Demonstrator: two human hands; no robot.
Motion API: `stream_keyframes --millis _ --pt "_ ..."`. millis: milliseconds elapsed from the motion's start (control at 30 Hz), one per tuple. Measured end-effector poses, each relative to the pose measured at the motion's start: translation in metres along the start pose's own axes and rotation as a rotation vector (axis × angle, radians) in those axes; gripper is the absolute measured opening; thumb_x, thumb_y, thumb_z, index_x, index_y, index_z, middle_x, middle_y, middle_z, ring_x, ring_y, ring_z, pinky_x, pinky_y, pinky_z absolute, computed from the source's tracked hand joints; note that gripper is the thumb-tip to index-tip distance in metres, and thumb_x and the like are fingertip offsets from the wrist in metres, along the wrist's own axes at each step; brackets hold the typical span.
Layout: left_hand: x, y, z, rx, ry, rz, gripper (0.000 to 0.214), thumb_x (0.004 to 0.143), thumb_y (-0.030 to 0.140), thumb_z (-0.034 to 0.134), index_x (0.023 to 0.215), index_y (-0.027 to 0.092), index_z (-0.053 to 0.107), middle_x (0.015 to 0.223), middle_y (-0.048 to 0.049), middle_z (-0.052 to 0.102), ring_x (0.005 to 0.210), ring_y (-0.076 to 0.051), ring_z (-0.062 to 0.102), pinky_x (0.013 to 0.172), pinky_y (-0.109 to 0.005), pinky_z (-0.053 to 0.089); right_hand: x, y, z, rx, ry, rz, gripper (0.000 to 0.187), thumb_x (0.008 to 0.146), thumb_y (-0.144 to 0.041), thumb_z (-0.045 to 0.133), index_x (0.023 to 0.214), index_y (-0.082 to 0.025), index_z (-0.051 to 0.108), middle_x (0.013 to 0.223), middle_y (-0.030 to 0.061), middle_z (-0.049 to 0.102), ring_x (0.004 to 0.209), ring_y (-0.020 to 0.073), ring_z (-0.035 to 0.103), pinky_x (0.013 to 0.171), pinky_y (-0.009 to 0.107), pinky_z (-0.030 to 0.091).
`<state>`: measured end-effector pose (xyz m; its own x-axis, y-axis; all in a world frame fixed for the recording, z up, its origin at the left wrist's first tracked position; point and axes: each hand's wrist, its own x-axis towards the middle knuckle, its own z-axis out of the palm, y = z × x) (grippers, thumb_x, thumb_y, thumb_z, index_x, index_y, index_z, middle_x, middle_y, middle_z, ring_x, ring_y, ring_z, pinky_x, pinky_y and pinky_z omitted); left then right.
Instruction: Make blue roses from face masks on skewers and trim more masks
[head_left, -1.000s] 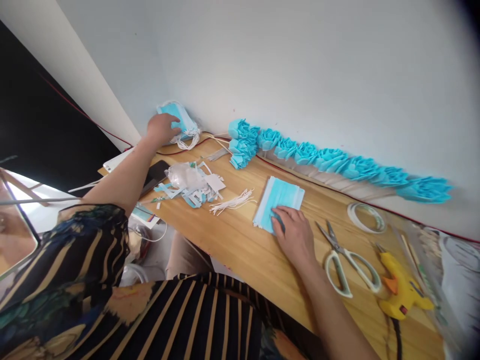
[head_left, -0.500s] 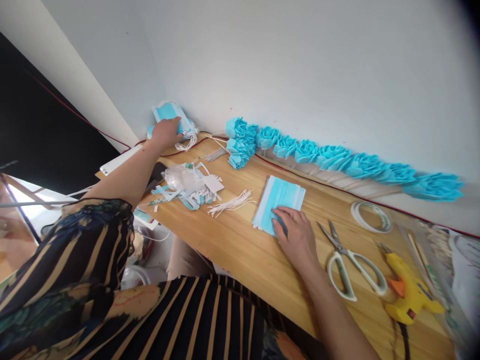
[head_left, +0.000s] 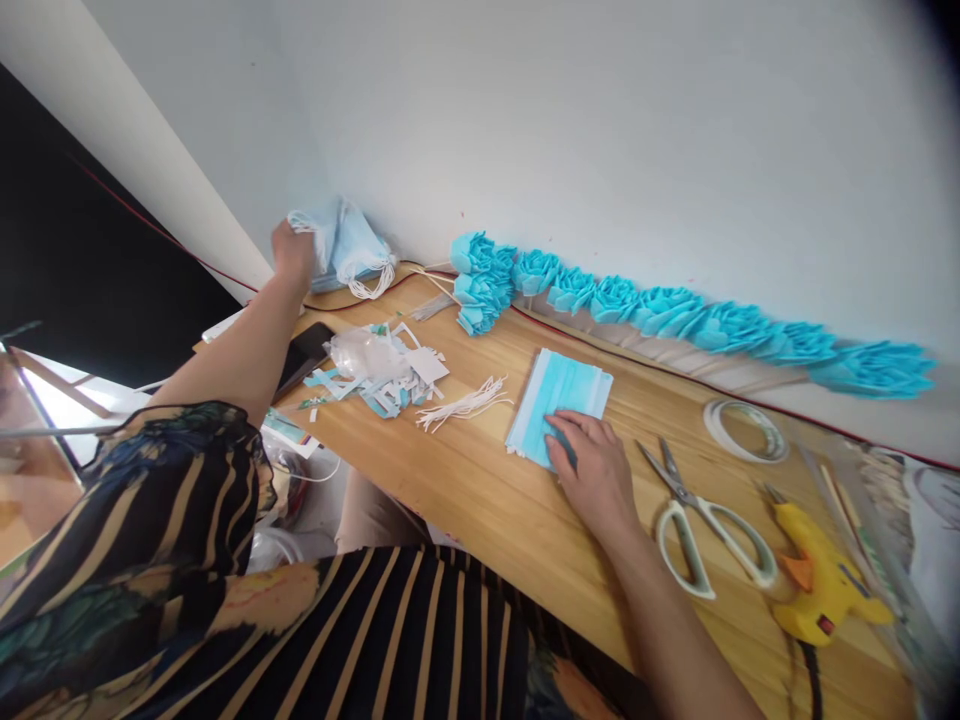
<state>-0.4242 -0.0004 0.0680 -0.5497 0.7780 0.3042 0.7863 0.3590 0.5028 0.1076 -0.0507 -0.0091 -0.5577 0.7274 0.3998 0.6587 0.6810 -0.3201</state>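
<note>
At the far left corner of the table, my left hand (head_left: 292,250) is closed around some blue face masks (head_left: 322,228), lifting their edge; motion blur hides the fingers partly. More masks (head_left: 360,250) with white ear loops lie right beside it, against the wall. My right hand (head_left: 592,462) rests with fingers laid out on a neat stack of light-blue face masks without loops (head_left: 568,388). Left of this stack lies a small heap of cut white ear loops (head_left: 463,403).
Along the wall runs a row of blue flowers (head_left: 664,312) on stems. White scissors (head_left: 694,510), a tape roll (head_left: 745,432) and a yellow glue gun (head_left: 817,580) lie at right. Mask scraps (head_left: 386,375) and a dark phone (head_left: 304,357) sit at left on the wooden table (head_left: 450,480).
My left hand has moved left and taken hold of masks, flipping up part of the pile and baring the loops. My right hand stays on the stack.
</note>
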Motion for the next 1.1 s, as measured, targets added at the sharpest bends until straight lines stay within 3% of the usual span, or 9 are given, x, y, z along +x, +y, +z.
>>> stream_keyframes --millis 167,300,433,533,633,733,833,1000,1100 --pt "0.001 0.011 -0.018 -0.179 0.297 -0.226 0.053 0.108 0.056 0.014 0.114 0.007 0.034 0.094 0.0115 0.056 0.107 0.004 0.037 0.084 -0.022 0.024 0.000 0.001 0.001 -0.005 0.011 -0.021 0.033 0.100 -0.032 0.048 0.115 -0.015 0.072 0.115 0.0138 0.071 0.106 0.0307 0.063 0.092 0.047 0.050" --pt "-0.006 0.029 -0.040 -0.513 0.412 -0.221 0.063 0.102 0.069 0.017 0.116 0.012 0.040 0.096 0.0110 0.064 0.117 0.001 0.042 0.097 -0.028 0.030 0.000 0.001 0.002 -0.007 0.023 -0.032 0.034 0.100 -0.032 0.047 0.115 -0.015 0.073 0.115 0.0140 0.072 0.106 0.0310 0.063 0.092 0.048 0.051" --pt "-0.043 0.059 -0.053 -0.763 0.125 0.011 0.071 0.084 0.078 0.041 0.124 0.021 0.052 0.117 0.0049 0.072 0.130 -0.013 0.046 0.112 -0.039 0.035 0.001 0.002 -0.001 0.018 0.018 -0.034 0.037 0.101 -0.037 0.047 0.116 -0.015 0.073 0.116 0.0155 0.072 0.107 0.0328 0.064 0.092 0.050 0.051" --pt "-0.095 0.099 -0.047 -0.981 -0.056 0.097 0.051 0.084 0.054 0.051 0.122 0.022 0.060 0.135 -0.0012 0.066 0.136 -0.021 0.049 0.112 -0.042 0.042 0.003 -0.006 -0.011 0.127 0.065 0.016 0.040 0.098 -0.044 0.051 0.120 -0.016 0.071 0.120 0.0164 0.072 0.112 0.0337 0.064 0.098 0.053 0.048" --pt "-0.156 0.149 -0.026 -1.232 -0.248 0.029 0.037 0.093 0.034 0.043 0.120 0.019 0.064 0.135 -0.0055 0.066 0.138 -0.025 0.051 0.107 -0.042 0.050 0.009 -0.029 -0.025 0.439 0.051 0.130 0.050 0.091 -0.054 0.061 0.130 -0.021 0.065 0.128 0.0137 0.071 0.122 0.0326 0.062 0.108 0.054 0.042" --pt "-0.215 0.194 0.001 -1.516 -0.428 -0.167 0.032 0.092 0.030 0.053 0.116 0.014 0.066 0.119 -0.0097 0.073 0.128 -0.028 0.061 0.103 -0.039 0.053 0.019 -0.054 -0.037 1.088 -0.104 0.328 0.065 0.086 -0.067 0.062 0.140 -0.030 0.056 0.135 0.0077 0.068 0.126 0.0282 0.062 0.106 0.049 0.048" --pt "-0.263 0.223 0.027 -1.723 -0.599 -0.319 0.030 0.084 0.025 0.067 0.111 0.011 0.068 0.109 -0.0114 0.075 0.116 -0.030 0.067 0.101 -0.039 0.054 0.027 -0.066 -0.043 1.516 -0.057 0.474 0.067 0.073 -0.075 0.069 0.125 -0.032 0.065 0.130 0.0038 0.071 0.125 0.0270 0.063 0.103 0.045 0.053" --pt "-0.302 0.229 0.049 -1.856 -0.762 -0.365 0.037 0.076 0.017 0.074 0.113 0.012 0.069 0.110 -0.0127 0.075 0.114 -0.031 0.068 0.102 -0.042 0.052 0.018 -0.061 -0.054 1.429 0.357 0.635 0.040 0.069 -0.049 0.083 0.099 -0.025 0.072 0.108 0.0028 0.079 0.115 0.0257 0.068 0.099 0.040 0.057" --pt "-0.306 0.218 0.051 -1.894 -0.864 -0.286 0.047 0.071 0.015 0.074 0.118 0.015 0.069 0.121 -0.0127 0.072 0.121 -0.030 0.063 0.104 -0.041 0.049 0.007 -0.055 -0.066 1.203 0.461 0.573 0.025 0.073 -0.041 0.081 0.089 -0.023 0.074 0.097 0.0017 0.080 0.102 0.0237 0.072 0.092 0.039 0.059"
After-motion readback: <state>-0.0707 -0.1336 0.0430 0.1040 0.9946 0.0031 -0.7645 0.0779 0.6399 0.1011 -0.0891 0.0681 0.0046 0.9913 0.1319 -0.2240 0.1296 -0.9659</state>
